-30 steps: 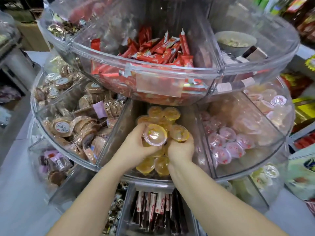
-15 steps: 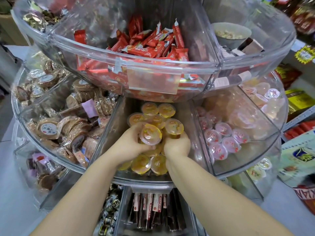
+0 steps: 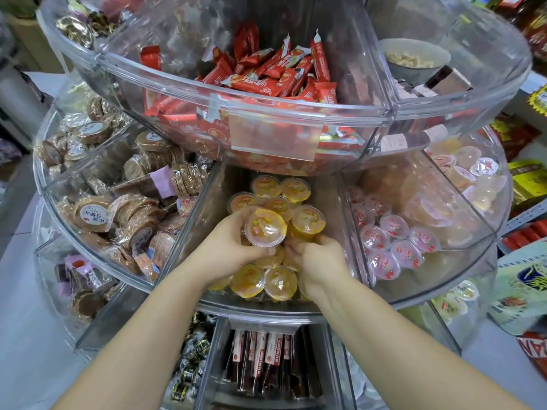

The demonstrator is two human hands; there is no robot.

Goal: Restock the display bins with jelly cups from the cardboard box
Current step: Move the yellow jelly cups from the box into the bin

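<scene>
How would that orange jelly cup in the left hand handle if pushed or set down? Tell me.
The jelly cup has a smooth, glossy lid, so it may slip in the left hand. It probably tips or slides when set on the uneven pile. Its thin clear plastic likely dents under a hard squeeze.

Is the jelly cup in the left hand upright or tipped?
Tipped. The jelly cup gripped by the left hand shows its sealed lid toward the camera.
</scene>
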